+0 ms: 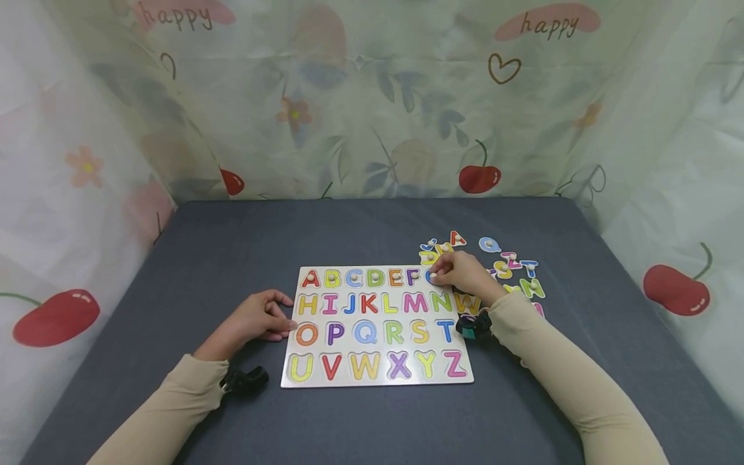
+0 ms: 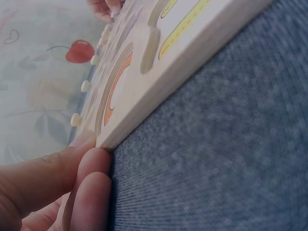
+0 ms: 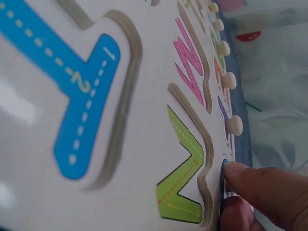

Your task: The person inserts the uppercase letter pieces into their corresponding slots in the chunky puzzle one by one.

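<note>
A blue letter piece [image 1: 429, 277] is pinched by the fingers of the right hand [image 1: 465, 274] at the top row of the alphabet board [image 1: 372, 382], with knobbed pieces A to F [image 1: 375, 278] seated left of them. The board's left edge is gripped between the left hand's [image 1: 261, 318] thumb and fingers. Loose letter pieces [image 1: 489, 245] are scattered on the worktop [image 1: 523, 413] beyond and right of the right fingers.

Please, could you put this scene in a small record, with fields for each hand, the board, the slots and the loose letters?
left hand: grips the left edge of the board
right hand: pinches a blue piece at the right end of the top row
board: flat on a dark cloth
fitted pieces: A to F, knobs up
empty slots: H to Z
loose letters: scattered near the far right corner, including a blue Q
</note>
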`<move>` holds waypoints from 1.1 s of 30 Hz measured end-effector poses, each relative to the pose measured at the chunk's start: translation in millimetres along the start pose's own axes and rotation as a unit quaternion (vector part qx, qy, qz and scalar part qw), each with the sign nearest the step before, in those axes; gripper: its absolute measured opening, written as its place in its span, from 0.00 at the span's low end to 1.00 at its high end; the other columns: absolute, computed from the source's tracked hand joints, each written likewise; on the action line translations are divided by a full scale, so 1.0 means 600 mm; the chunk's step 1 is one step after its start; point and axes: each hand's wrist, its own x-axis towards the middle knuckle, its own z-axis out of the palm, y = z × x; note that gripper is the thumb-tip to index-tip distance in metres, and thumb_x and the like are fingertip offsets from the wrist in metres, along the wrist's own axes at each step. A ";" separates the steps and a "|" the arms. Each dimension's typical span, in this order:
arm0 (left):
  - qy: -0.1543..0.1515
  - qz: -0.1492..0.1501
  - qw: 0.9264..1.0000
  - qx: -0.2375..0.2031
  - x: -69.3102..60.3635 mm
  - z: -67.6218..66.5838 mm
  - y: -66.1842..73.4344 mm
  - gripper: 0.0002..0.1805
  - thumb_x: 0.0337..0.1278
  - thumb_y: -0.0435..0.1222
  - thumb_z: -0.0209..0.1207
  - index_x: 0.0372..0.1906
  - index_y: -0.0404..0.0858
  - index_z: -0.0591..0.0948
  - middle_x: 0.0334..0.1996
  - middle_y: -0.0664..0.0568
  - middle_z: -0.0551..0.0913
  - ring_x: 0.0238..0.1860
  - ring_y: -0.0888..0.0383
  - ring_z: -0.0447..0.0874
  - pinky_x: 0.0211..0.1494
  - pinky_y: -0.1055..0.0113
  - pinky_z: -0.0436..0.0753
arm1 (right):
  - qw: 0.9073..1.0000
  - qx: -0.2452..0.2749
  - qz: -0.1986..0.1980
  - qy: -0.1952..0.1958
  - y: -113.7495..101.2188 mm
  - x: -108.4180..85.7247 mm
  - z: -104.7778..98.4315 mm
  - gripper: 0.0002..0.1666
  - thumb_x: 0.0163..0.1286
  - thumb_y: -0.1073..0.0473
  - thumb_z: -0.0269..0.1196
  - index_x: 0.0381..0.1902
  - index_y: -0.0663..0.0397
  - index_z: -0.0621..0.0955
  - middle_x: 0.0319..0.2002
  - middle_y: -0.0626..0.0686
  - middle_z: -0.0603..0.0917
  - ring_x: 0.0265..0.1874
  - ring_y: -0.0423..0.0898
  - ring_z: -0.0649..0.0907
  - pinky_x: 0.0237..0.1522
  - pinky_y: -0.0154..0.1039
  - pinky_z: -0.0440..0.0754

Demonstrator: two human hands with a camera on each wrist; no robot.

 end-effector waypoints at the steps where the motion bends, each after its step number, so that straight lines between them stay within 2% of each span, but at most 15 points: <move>1: -0.001 0.000 1.000 0.001 0.000 0.000 0.000 0.29 0.48 0.32 0.72 0.55 0.32 0.71 0.26 0.49 0.79 0.23 0.61 0.82 0.27 0.69 0.84 | 1.000 0.001 -0.003 0.002 0.001 -0.001 0.000 0.12 0.63 0.56 0.68 0.41 0.55 0.82 0.31 0.51 0.79 0.29 0.45 0.77 0.31 0.34 0.74; 10: 0.001 -0.004 1.000 0.001 0.000 0.001 0.001 0.30 0.48 0.33 0.72 0.55 0.33 0.71 0.26 0.49 0.78 0.23 0.61 0.82 0.27 0.68 0.84 | 0.999 0.041 -0.007 0.022 0.005 -0.013 -0.006 0.15 0.62 0.55 0.69 0.45 0.55 0.82 0.35 0.53 0.80 0.31 0.47 0.78 0.32 0.37 0.76; 15: 0.002 -0.005 1.000 0.000 0.000 0.001 0.000 0.29 0.48 0.33 0.72 0.54 0.33 0.71 0.26 0.49 0.78 0.23 0.61 0.81 0.27 0.68 0.84 | 0.997 0.063 0.008 0.041 0.016 -0.027 -0.023 0.18 0.64 0.55 0.67 0.49 0.55 0.81 0.40 0.54 0.80 0.36 0.49 0.78 0.36 0.38 0.77; 18: 0.001 -0.005 1.000 -0.003 0.000 0.001 0.001 0.30 0.47 0.32 0.72 0.55 0.33 0.71 0.26 0.49 0.78 0.23 0.61 0.81 0.27 0.68 0.84 | 0.996 0.065 0.003 0.055 0.022 -0.038 -0.037 0.19 0.65 0.55 0.66 0.50 0.57 0.80 0.40 0.56 0.81 0.36 0.48 0.79 0.38 0.39 0.80; 22: 0.001 -0.009 1.000 -0.005 0.001 0.000 0.001 0.30 0.47 0.32 0.72 0.54 0.33 0.71 0.26 0.49 0.78 0.23 0.61 0.82 0.27 0.68 0.84 | 0.995 0.064 -0.009 0.076 0.034 -0.056 -0.055 0.19 0.67 0.56 0.64 0.52 0.60 0.79 0.41 0.58 0.82 0.37 0.49 0.81 0.40 0.42 0.82; 27: -0.001 -0.005 1.000 0.000 0.001 -0.001 0.000 0.30 0.47 0.33 0.72 0.55 0.33 0.71 0.26 0.49 0.78 0.23 0.61 0.82 0.27 0.68 0.84 | 0.993 0.080 0.002 0.082 0.056 -0.073 -0.073 0.21 0.69 0.53 0.63 0.54 0.60 0.78 0.45 0.59 0.81 0.42 0.52 0.82 0.44 0.45 0.81; 33: -0.005 0.005 1.000 0.001 0.000 0.000 0.000 0.30 0.48 0.32 0.72 0.56 0.32 0.70 0.26 0.49 0.78 0.23 0.61 0.82 0.27 0.68 0.84 | 0.990 0.102 0.021 0.096 0.081 -0.093 -0.088 0.26 0.69 0.48 0.62 0.58 0.58 0.76 0.53 0.60 0.79 0.49 0.56 0.81 0.48 0.44 0.82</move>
